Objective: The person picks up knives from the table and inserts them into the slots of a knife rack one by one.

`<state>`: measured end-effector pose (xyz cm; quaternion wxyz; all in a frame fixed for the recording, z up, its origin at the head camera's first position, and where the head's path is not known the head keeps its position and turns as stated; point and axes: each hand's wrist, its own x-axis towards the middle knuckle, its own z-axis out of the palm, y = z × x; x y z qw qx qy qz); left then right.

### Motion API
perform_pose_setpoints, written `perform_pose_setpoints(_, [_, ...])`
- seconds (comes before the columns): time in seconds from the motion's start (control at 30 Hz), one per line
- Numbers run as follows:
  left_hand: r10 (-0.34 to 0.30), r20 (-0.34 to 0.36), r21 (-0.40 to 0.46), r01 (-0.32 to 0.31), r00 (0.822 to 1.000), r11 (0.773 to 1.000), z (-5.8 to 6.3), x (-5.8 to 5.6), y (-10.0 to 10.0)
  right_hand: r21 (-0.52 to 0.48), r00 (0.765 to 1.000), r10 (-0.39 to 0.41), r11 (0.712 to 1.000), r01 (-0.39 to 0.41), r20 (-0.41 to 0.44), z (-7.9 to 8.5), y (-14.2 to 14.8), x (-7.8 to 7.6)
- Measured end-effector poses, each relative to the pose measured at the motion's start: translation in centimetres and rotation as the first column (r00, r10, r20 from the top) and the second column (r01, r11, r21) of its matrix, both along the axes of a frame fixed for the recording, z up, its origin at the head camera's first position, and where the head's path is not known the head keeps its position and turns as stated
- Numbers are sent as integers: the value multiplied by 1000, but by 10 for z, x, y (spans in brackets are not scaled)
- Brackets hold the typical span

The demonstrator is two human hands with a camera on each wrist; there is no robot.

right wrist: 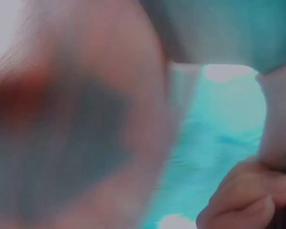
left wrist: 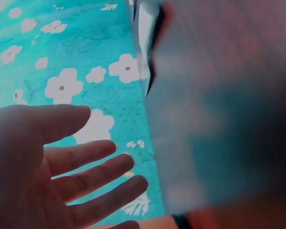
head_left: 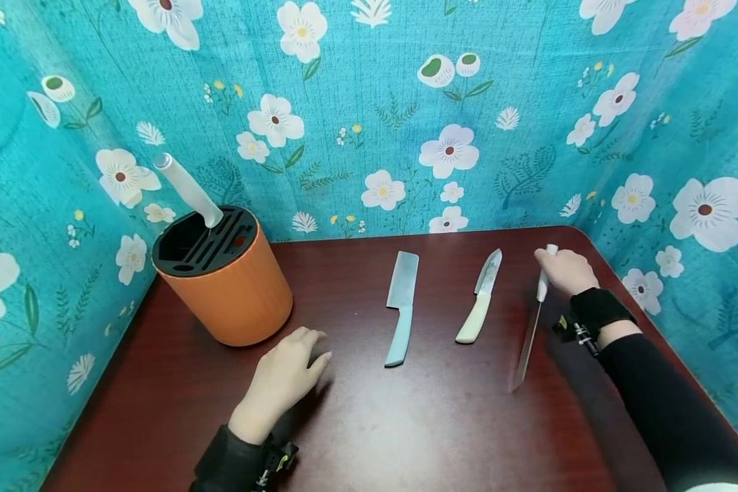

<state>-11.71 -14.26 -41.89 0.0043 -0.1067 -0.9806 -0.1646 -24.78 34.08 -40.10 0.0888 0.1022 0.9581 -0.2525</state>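
My right hand (head_left: pixel 567 272) grips the white handle of a long knife (head_left: pixel 527 345) at the right side of the table, its blade slanting down toward the near side. In the right wrist view, curled fingers (right wrist: pixel 248 198) show at the lower right; the rest is blurred. My left hand (head_left: pixel 283 377) is held over the table with relaxed fingers and nothing in it, right of the knife block (head_left: pixel 246 294). Between the hands lie a cleaver (head_left: pixel 402 283) with a light blue handle and a smaller knife (head_left: pixel 478 311) with a cream handle, blades pointing away.
The orange round knife block has a black slotted top, with one white handle (head_left: pixel 189 190) sticking up from it. A blue flowered curtain (head_left: pixel 357 137) stands behind and along the sides of the dark red table (head_left: pixel 344 430).
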Motion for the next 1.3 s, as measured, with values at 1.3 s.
perform_pose_setpoints(1.3, [-199, -416, 516, 410, 888, 752, 100, 4, 91, 30, 448, 742, 531, -847, -498, 145, -187, 103])
